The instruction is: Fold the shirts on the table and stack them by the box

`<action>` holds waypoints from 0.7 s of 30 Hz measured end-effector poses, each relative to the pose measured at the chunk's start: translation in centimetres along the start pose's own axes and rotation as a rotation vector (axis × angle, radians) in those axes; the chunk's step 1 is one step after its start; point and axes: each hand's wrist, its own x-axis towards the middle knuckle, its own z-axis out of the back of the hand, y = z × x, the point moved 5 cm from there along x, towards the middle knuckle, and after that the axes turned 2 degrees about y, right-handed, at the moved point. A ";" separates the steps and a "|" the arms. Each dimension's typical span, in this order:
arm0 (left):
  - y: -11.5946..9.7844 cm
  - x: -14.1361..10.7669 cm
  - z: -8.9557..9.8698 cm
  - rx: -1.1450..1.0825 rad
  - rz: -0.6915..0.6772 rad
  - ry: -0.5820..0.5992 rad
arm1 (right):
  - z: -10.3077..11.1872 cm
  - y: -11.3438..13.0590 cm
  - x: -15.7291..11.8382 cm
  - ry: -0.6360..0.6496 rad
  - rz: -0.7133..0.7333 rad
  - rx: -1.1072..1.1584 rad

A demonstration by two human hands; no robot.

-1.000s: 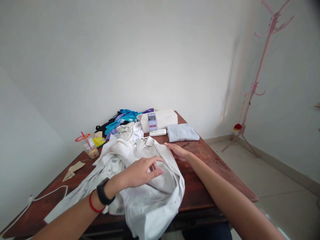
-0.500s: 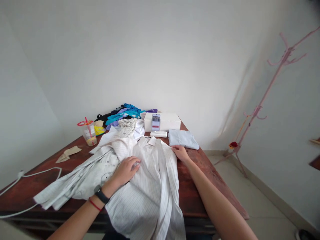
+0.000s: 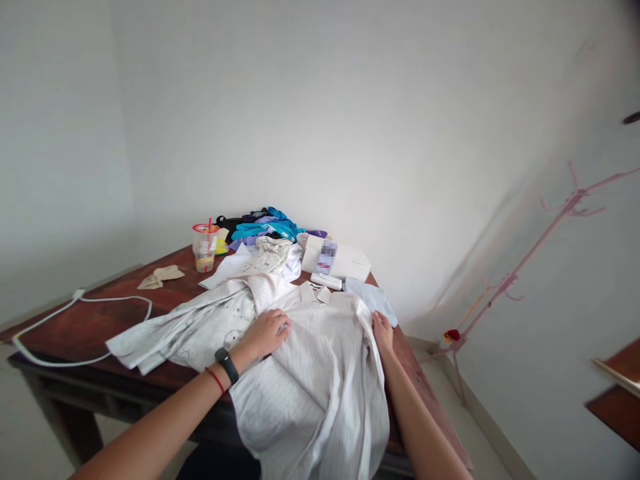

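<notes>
A white pinstriped shirt [image 3: 315, 373] lies spread on a dark wooden table [image 3: 95, 323], collar away from me, its hem hanging over the near edge. My left hand [image 3: 267, 331], with a black band and red string at the wrist, rests palm down on the shirt's left side. My right hand [image 3: 383, 331] grips the shirt's right edge near the shoulder. A second white garment with a grey print [image 3: 200, 327] lies under and left of the shirt.
Behind the shirt are a folded pale blue garment [image 3: 375, 303], a white box [image 3: 345, 260] with a phone leaning on it, a heap of blue, purple and black clothes [image 3: 260, 227], a plastic drink cup [image 3: 204, 247], a beige cloth [image 3: 160, 275] and a white cable [image 3: 75, 313]. A pink coat stand [image 3: 530, 257] stands at the right wall.
The shirt went from bunched to spread flat. My left hand moved down onto its left side, my right hand to its right edge. The camera swung left.
</notes>
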 end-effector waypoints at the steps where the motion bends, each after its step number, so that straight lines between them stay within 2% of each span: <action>1: 0.0 0.0 0.0 0.002 0.000 0.001 | 0.5 0.0 -0.8 0.003 0.001 -0.009; 7: 0.2 -0.1 0.0 0.024 -0.001 -0.001 | 4.4 -0.7 -8.4 0.112 -0.019 0.053; 11: 0.2 0.0 -0.1 0.020 -0.012 0.011 | 6.4 -0.2 -12.6 0.108 -0.037 0.106; 16: 0.3 0.2 -0.2 0.030 -0.042 0.032 | 6.7 1.4 -15.6 0.167 -0.030 0.126; 21: 0.4 0.5 -0.2 0.049 -0.052 0.046 | 6.8 1.8 -16.6 0.223 -0.005 0.076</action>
